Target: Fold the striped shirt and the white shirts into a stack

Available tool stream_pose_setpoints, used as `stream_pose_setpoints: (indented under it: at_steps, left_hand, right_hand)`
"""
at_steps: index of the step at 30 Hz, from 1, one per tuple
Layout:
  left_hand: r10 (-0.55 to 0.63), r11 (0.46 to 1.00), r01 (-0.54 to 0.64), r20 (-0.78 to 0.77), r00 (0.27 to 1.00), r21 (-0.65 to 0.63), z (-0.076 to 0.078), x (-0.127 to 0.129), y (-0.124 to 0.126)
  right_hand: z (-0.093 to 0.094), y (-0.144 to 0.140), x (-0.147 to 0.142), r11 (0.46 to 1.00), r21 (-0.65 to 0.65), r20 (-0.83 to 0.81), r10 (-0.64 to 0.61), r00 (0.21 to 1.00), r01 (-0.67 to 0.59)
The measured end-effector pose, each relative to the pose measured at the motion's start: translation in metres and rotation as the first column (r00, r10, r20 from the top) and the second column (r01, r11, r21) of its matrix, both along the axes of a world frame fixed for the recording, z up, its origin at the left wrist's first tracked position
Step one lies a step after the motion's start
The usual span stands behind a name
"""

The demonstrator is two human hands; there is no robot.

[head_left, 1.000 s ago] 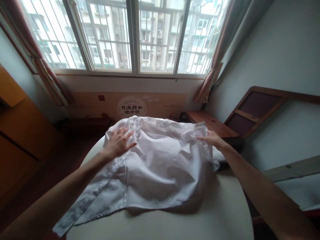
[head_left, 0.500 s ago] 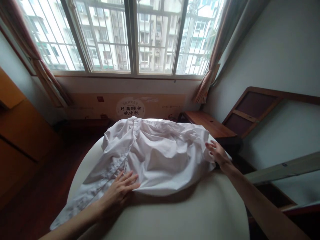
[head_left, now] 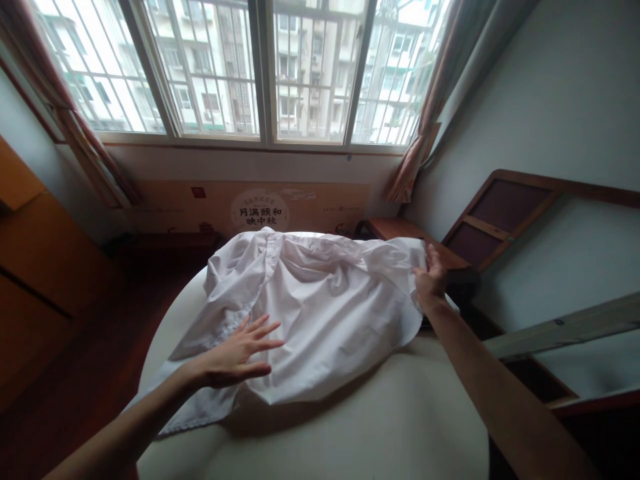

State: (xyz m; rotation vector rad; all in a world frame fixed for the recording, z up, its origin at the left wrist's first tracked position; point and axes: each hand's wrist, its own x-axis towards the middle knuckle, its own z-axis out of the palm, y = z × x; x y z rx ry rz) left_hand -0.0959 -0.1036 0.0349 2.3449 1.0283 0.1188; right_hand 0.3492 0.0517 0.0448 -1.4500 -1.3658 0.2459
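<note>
Head view: left hand [head_left: 240,353] partly hides cloth [head_left: 325,320].

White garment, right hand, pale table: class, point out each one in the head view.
White garment [head_left: 325,313]: head view, on the broad middle of the fabric.
Right hand [head_left: 432,281]: head view, on the back of the hand.
Pale table [head_left: 390,420]: head view, on the bare near top.
</note>
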Motion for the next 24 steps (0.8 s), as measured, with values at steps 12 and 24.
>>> stream_pose_setpoints:
  at_steps: [12,24]
  left_hand:
    - [0.593,0.79,-0.314,0.528,0.607,-0.526,-0.029,0.076,0.05]
    - [0.134,0.894,-0.317,0.488,0.863,0.315,-0.033,0.14,0.047]
  right_hand:
    - [-0.042,-0.137,-0.065,0.761,-0.22,0.91,0.385,0.152,-0.61]
    - [-0.03,-0.169,-0.028,0.867,0.084,0.874,0.173,0.455,-0.491]
